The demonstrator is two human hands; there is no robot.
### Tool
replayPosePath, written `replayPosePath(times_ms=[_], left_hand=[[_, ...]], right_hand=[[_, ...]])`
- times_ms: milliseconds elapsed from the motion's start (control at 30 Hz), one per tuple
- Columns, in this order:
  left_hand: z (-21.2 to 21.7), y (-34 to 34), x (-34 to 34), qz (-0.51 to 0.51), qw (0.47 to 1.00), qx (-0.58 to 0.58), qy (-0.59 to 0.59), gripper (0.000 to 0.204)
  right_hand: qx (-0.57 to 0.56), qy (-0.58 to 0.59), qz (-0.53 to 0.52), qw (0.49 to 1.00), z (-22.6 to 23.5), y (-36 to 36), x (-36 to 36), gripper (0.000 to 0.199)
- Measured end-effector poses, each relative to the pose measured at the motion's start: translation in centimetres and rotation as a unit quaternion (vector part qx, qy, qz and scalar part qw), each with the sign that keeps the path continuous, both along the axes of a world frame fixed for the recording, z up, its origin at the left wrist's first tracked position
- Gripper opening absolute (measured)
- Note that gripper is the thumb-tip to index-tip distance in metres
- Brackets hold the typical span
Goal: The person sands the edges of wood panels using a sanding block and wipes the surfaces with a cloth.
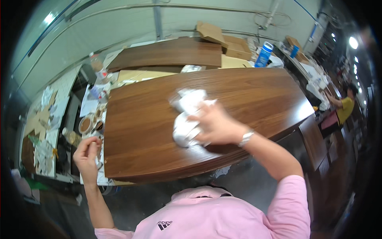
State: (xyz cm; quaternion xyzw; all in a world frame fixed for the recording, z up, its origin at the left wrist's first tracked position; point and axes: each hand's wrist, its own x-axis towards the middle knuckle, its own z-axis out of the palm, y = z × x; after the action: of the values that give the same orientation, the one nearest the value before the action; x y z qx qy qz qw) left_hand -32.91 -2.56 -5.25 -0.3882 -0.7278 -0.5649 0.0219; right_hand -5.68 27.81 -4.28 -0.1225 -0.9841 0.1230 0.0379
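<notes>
A crumpled white cloth point(187, 126) lies bunched on a glossy dark brown wood-grain panel point(139, 123). My right hand point(221, 125) presses on the cloth from the right with its fingers curled round it, blurred by motion. A metal-band watch sits on that wrist. My left hand point(87, 153) hovers just off the panel's near left corner, its thumb and fingers pinched together. Whatever the pinch may hold is too small to make out. Layered edges under the panel show several boards stacked beneath it.
Left of the panel stand a round tub of brown paste point(85, 125), a jar point(71, 136) and a clear bottle point(97, 65). Behind are another brown panel point(167, 53), cardboard boxes point(236, 47) and a blue can point(264, 55). A person in yellow point(345, 107) works far right.
</notes>
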Motion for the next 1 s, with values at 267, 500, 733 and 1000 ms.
replayPosePath(times_ms=[267,500,733,1000], left_hand=[[3.3,3.7,6.4,-0.183,0.971,-0.126,0.091,0.013],[6.2,10.6,10.8,-0.233,0.963,-0.079,0.111,0.019],[4.6,15.3,14.9,-0.17,0.985,-0.012,0.029,0.03],[1.4,4.0,14.8,-0.106,0.924,0.315,-0.19,0.016]], right_hand=[[0.243,0.131,-0.401,0.873,-5.3,21.0,22.6,0.037],[-0.647,0.402,-0.208,0.614,3.6,13.2,12.0,0.039],[-0.72,0.176,0.017,0.671,3.4,4.6,0.4,0.039],[-0.651,0.117,0.086,0.746,3.5,0.8,-7.1,0.026]])
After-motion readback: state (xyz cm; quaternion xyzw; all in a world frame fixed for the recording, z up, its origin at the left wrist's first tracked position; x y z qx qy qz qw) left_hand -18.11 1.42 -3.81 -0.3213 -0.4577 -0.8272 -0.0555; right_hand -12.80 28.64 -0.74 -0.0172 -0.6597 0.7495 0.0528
